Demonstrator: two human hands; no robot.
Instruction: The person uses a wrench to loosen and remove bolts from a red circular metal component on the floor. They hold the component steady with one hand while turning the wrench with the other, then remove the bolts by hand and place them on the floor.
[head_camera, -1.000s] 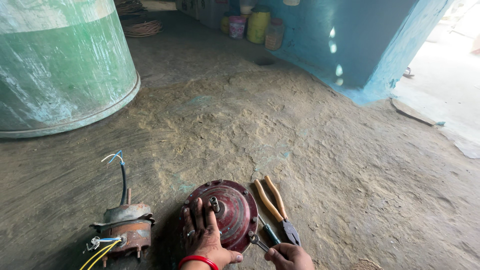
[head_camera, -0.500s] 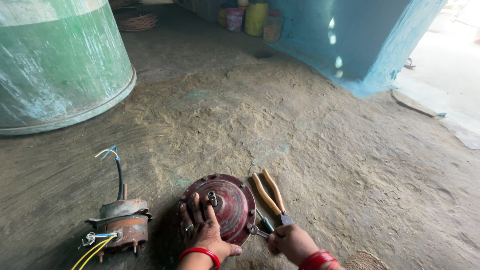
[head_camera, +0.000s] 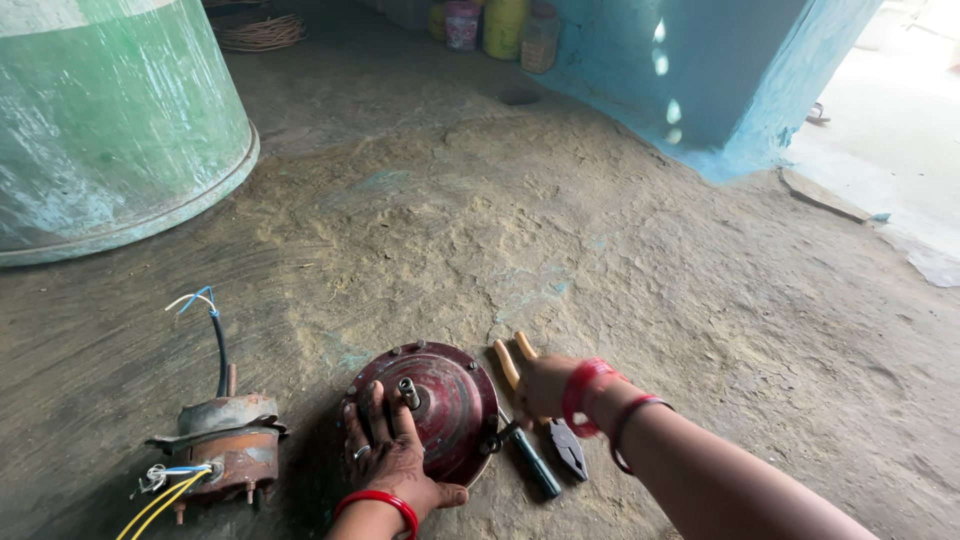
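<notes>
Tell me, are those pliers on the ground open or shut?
Shut: the pliers lie flat, jaw tips together; the right hand covers their orange handles.

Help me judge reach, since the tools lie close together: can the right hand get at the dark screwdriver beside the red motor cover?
Probably yes. The right hand rests on the pliers, right beside the screwdriver, with nothing lying between them. The left hand stays on the red motor cover.

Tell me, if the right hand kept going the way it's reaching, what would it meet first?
The right hand points leftward over the pliers' orange handles. Just past them lies the dark red domed motor cover, which the left hand presses. It would likely meet that cover's rim first, though the hand's height is unclear.
</notes>
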